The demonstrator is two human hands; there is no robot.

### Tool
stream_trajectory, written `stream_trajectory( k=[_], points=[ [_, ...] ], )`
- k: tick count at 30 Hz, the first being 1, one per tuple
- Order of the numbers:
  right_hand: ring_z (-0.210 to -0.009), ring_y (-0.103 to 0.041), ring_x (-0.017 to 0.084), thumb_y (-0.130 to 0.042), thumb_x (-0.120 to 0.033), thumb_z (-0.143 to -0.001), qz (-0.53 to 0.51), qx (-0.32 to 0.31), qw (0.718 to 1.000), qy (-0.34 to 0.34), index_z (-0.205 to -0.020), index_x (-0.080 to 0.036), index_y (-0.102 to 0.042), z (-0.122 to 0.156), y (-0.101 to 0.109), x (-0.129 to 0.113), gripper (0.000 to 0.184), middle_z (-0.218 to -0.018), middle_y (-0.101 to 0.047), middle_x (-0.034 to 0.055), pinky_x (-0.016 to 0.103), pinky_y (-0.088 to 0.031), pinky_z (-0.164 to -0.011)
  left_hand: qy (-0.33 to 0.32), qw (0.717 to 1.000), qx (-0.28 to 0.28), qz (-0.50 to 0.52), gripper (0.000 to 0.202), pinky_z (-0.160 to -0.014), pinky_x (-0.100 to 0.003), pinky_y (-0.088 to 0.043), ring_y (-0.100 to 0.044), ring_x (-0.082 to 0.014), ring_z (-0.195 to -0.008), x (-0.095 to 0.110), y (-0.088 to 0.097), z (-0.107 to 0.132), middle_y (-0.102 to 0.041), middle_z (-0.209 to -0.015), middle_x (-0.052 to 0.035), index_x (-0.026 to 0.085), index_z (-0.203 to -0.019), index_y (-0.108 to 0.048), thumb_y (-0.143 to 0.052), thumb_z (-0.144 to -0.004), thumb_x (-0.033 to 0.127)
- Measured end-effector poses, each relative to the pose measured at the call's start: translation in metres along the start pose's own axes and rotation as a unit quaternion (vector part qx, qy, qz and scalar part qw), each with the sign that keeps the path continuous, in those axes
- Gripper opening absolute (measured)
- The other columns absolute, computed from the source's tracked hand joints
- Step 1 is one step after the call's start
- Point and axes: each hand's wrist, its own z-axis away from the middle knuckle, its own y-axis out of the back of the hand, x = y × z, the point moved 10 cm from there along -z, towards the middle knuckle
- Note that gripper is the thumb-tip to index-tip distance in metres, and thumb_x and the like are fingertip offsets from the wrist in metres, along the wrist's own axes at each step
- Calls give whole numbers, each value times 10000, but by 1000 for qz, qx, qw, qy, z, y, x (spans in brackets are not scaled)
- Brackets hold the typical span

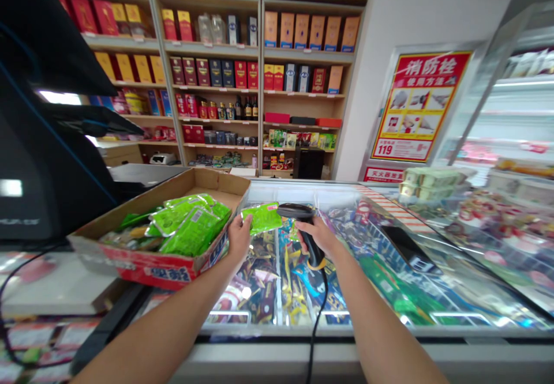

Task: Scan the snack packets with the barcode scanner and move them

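A flat green packet (pixel 265 218) is pinched in my left hand (pixel 240 233), held level above the glass top of a freezer. My right hand (pixel 318 234) is wrapped round the grip of a black barcode scanner (pixel 298 211), its head close over the right end of the packet. From the scanner's handle a black cable (pixel 319 320) hangs down past the freezer's front edge. Just left of my left hand stands an open cardboard box (pixel 208 179) with several similar green packets (pixel 194 222) piled inside.
Under the glass, the freezer (pixel 277 185) holds many wrapped ices. A phone (pixel 404 245) lies on its right side, with egg cartons (pixel 426 182) behind. A dark checkout monitor (pixel 47 113) stands left. Shelves of boxed bottles (pixel 216 72) line the back wall.
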Motion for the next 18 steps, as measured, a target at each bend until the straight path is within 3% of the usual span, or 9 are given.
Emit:
stream_trajectory(
  k=[12,15,18],
  points=[
    [-328,-509,123,-718,-444,-654,-26,7,999,20,-740,-166,-570,-4,0,3,326,-482,-581,-25,242,-417,-342,-14,1000,-19,-19,281,-554,-224,-355,-440,-110,-577,28,-9,10,-464,-567,47,183,-654,-502,-611,-667,442],
    [-340,-519,122,-713,-461,-662,-53,12,998,25,-781,-165,-581,-2,-7,-3,345,-497,-590,-25,234,-419,-337,-42,995,-32,-85,234,-572,-235,-356,-441,-117,-587,56,-12,14,-474,-588,41,190,-666,-495,-597,-696,399],
    [-342,-523,124,-706,-472,-671,-68,12,997,34,-782,-161,-590,-2,-21,-14,350,-502,-593,-21,237,-425,-336,-104,979,-24,-175,225,-564,-239,-331,-415,-119,-573,105,-7,17,-439,-574,48,199,-671,-484,-585,-747,386]
  ],
)
